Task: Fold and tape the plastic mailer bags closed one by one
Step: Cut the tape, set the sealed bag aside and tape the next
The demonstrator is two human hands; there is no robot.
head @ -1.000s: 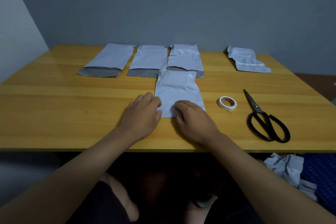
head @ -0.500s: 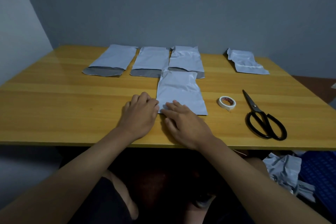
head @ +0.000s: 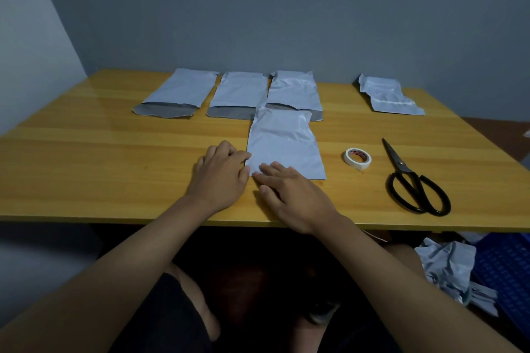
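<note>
From the head camera, a pale grey plastic mailer bag (head: 284, 146) lies flat on the yellow wooden counter (head: 100, 157), just ahead of the person and near its front edge. The left hand (head: 220, 178) rests at the bag's near left corner, its curled fingertips touching the edge; whether it pinches the plastic I cannot tell. The right hand (head: 289, 195) lies flat with fingers straight, released, its fingertips pressing on the bag's near edge.

Behind this bag a row of three pale grey mailer bags with open dark flaps (head: 241, 94) lies side by side; the working bag's far end overlaps the near flap of the rightmost one. A crumpled pale grey mailer bag (head: 387, 94) sits well apart at the far right.

To the right of the working bag is a small white roll of tape (head: 357, 158), and beyond it black-handled scissors (head: 413, 180), blades closed and pointing away.

Below the counter's edge at right, crumpled grey plastic bags (head: 450, 266) lie beside a blue plastic crate (head: 504, 269).
</note>
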